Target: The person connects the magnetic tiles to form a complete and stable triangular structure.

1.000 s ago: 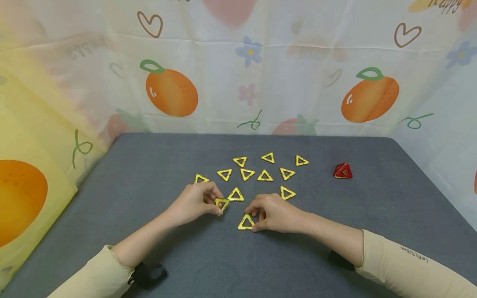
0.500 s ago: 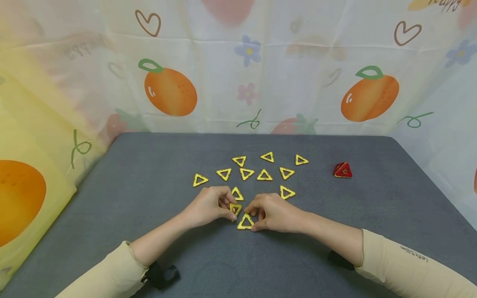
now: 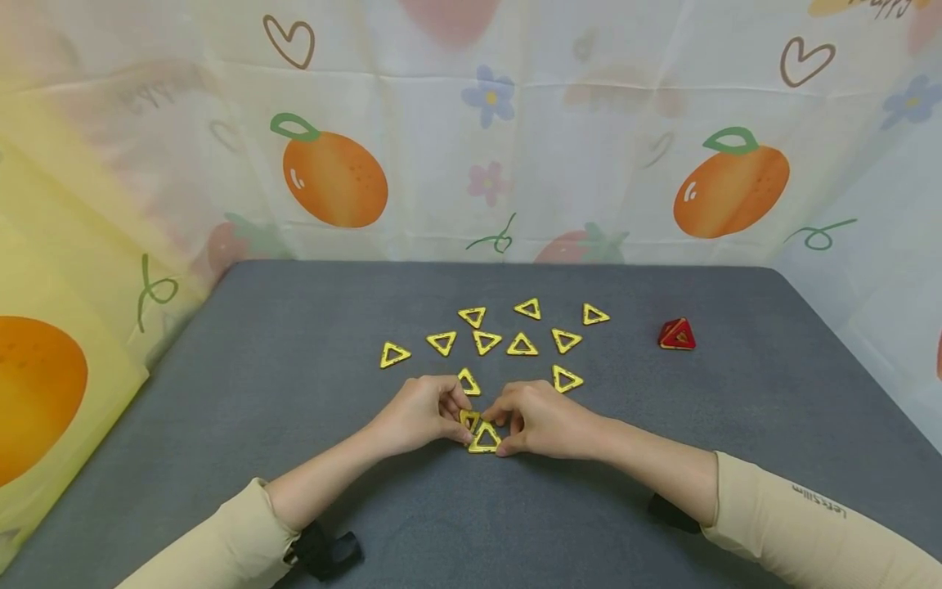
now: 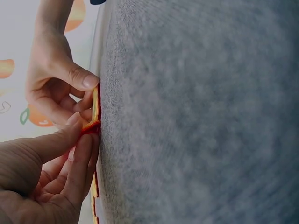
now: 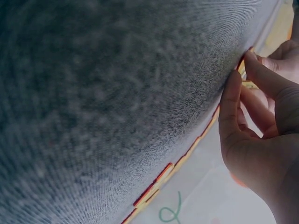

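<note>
In the head view my left hand (image 3: 419, 415) pinches a hollow triangular tile (image 3: 464, 418), yellow on the face I see. In the left wrist view this tile (image 4: 91, 127) shows a red side too and is tilted against the other tile's edge. My right hand (image 3: 548, 421) holds a second yellow triangular tile (image 3: 484, 449) flat on the table between thumb and fingers, at its right side. The two tiles meet along the left edge of the flat one; whether they are joined I cannot tell. Just behind the left fingers lies another yellow triangle (image 3: 473, 392), partly covered.
Several more yellow triangular tiles lie scattered flat on the grey table (image 3: 309, 327) behind the hands, one of them (image 3: 393, 355) off to the left. A small red pyramid (image 3: 673, 335) stands at the back right. A fruit-print cloth (image 3: 441, 164) hangs behind the table.
My left hand has moved right and slightly nearer with its tile, up to the flat tile. The right hand has stayed in place, keeping its tile.
</note>
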Motion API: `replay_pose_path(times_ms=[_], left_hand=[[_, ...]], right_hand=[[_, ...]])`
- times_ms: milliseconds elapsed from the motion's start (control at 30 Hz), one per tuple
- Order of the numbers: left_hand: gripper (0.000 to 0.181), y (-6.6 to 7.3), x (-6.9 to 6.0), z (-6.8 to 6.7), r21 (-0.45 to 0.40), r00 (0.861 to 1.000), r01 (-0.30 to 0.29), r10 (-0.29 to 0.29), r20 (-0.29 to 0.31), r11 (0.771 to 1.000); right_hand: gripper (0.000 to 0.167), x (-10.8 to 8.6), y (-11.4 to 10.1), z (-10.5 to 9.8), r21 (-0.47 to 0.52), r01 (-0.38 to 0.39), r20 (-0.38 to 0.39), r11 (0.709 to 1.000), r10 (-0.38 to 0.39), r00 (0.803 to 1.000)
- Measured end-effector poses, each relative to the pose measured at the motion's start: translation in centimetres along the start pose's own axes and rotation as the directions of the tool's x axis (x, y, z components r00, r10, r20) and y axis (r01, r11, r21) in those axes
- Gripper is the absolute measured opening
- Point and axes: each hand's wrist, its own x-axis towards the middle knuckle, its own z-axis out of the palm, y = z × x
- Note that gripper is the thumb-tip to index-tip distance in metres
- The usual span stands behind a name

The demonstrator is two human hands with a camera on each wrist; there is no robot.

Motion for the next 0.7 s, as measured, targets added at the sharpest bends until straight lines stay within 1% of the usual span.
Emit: replay_pose_path(times_ms=[333, 600, 700], left_hand=[[0.028, 0.00, -0.08, 0.18, -0.011, 1.000, 0.012, -0.011, 0.016, 1.000], [0.039, -0.30, -0.27, 0.61, 0.004, 0.999, -0.021, 0.021, 0.032, 1.000], [0.041, -0.20, -0.30, 0.83, 0.012, 0.999, -0.031, 0.031, 0.036, 0.999]], right_hand=[[0.040, -0.03, -0.03, -0.02, -0.027, 0.018, -0.001, 0.999, -0.018, 1.000], [0.040, -0.08, -0.03, -0.02, -0.023, 0.018, -0.002, 1.000, -0.018, 1.000], [0.040, -0.11, -0.01, -0.03, -0.023, 0.013, -0.002, 1.000, -0.013, 1.000]])
